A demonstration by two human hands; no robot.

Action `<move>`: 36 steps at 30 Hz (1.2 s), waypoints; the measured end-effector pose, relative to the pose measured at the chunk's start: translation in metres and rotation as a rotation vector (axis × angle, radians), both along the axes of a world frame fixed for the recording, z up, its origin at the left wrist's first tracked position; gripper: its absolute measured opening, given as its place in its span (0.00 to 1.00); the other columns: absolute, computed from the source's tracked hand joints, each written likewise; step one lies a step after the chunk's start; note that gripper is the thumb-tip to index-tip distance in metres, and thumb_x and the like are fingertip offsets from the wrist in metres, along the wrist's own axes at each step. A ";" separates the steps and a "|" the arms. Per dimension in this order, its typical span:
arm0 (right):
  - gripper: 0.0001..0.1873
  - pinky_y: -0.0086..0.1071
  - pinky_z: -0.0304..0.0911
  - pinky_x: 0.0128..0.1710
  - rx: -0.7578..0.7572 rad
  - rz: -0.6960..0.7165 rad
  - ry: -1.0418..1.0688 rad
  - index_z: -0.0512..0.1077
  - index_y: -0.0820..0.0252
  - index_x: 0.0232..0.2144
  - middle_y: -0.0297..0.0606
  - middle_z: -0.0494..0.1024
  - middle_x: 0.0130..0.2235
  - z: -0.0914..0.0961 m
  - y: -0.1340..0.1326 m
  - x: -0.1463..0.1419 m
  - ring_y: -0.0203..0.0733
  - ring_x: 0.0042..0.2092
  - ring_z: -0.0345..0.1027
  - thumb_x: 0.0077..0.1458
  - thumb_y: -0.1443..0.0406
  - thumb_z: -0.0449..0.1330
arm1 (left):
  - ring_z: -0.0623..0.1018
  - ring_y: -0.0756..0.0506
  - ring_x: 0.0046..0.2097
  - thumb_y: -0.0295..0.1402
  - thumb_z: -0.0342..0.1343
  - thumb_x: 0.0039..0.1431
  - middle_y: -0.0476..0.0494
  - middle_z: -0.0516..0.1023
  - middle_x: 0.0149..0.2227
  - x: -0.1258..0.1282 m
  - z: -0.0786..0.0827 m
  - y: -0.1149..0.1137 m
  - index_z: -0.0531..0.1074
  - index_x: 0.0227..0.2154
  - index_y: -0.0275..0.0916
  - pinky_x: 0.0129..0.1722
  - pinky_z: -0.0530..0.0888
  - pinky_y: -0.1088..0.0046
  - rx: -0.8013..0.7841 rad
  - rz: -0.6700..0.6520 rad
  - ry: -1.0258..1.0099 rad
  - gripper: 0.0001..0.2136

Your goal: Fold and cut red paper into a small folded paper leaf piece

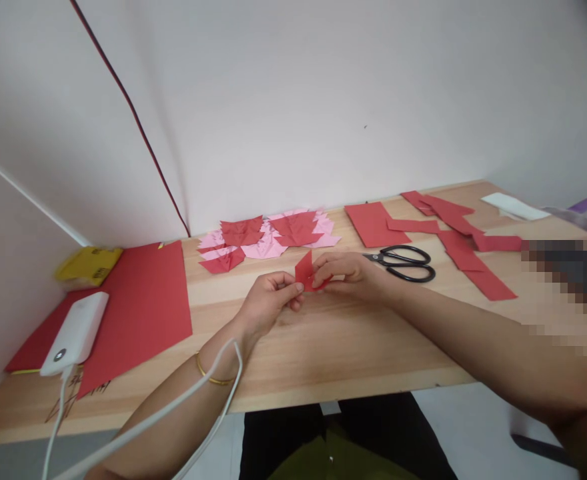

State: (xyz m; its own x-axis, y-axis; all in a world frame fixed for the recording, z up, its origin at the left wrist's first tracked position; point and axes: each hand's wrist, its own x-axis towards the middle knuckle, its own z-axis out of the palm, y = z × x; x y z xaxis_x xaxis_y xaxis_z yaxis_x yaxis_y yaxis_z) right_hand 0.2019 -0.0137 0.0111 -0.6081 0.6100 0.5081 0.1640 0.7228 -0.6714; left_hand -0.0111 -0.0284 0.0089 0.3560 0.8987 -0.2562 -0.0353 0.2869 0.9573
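Observation:
A small folded piece of red paper (303, 268) is held between both hands above the middle of the wooden table. My left hand (273, 297) pinches its lower left corner between thumb and fingers. From the right, my right hand (346, 275) grips the other side, its fingers partly covering the paper. One flap of the paper stands upright. Black-handled scissors (406, 263) lie just beyond my right hand, blades partly hidden behind it. Behind the hands are several folded red paper pieces (243, 231) and pink paper pieces (266, 248).
Large red sheets (143, 300) lie at the left, under a white power bank (76, 333) with a cable (158, 420) crossing my left forearm. A yellow packet (91, 265) is behind. Red offcuts (466, 250), a red sheet (373, 223) and white paper (516, 207) lie right.

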 end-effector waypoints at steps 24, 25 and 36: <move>0.17 0.31 0.63 0.32 -0.492 -0.387 -0.009 0.66 0.60 0.45 0.35 0.76 0.32 -0.004 -0.008 -0.013 0.38 0.32 0.69 0.53 0.62 0.58 | 0.69 0.52 0.27 0.37 0.57 0.55 0.49 0.74 0.27 -0.004 0.010 -0.005 0.74 0.29 0.38 0.29 0.66 0.75 0.703 0.200 0.538 0.08; 0.20 0.30 0.63 0.32 -0.485 -0.413 -0.069 0.64 0.60 0.48 0.34 0.76 0.30 -0.005 -0.009 -0.013 0.38 0.31 0.69 0.53 0.63 0.58 | 0.70 0.51 0.29 0.36 0.56 0.56 0.48 0.74 0.28 -0.006 0.011 -0.005 0.74 0.30 0.38 0.31 0.67 0.74 0.799 0.211 0.581 0.07; 0.15 0.32 0.60 0.39 -0.076 -0.515 -0.398 0.69 0.62 0.45 0.46 0.73 0.47 -0.009 -0.007 -0.016 0.42 0.41 0.68 0.55 0.68 0.54 | 0.70 0.41 0.46 0.32 0.52 0.58 0.39 0.74 0.42 0.005 0.015 -0.019 0.75 0.38 0.39 0.48 0.68 0.60 1.072 -0.558 0.996 0.09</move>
State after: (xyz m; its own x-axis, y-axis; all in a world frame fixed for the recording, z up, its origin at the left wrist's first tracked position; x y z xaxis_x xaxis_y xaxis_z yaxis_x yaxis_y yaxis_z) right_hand 0.1859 -0.0205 0.0021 -0.3615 0.8987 0.2482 0.7230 0.4383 -0.5339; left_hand -0.0064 -0.0474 0.0235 0.7764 0.6267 0.0662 0.5864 -0.7569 0.2886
